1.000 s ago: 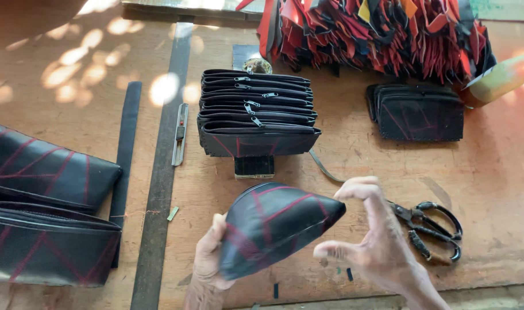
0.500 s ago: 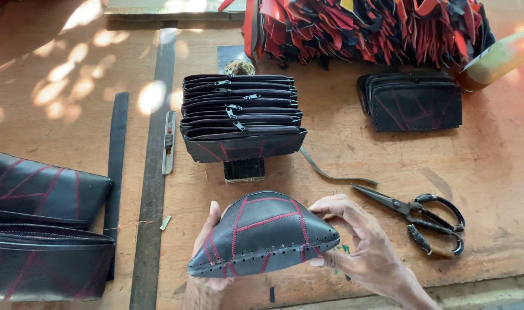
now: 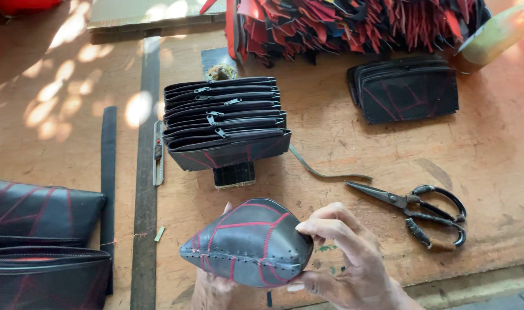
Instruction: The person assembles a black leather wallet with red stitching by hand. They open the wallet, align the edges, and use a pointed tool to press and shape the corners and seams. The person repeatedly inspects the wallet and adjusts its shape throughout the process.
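the left hand (image 3: 211,287), mostly hidden, cupped the black pouch (image 3: 247,241) from beneath at the near edge of the wooden table (image 3: 354,143). the pouch's long axis ran left to right, between both hands. the right hand (image 3: 345,261) pinched its right end, thumb below, fingers above. black scissors (image 3: 423,211) lay to the right.

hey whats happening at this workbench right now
A person holds a dark patchwork pouch with red stitching between both hands: the right hand grips its right end, while the left hand supports it from below, mostly hidden. On the wooden table lie black scissors, a row of zipped black pouches standing on edge, a smaller stack and, at the far edge, a heap of red and black offcuts.
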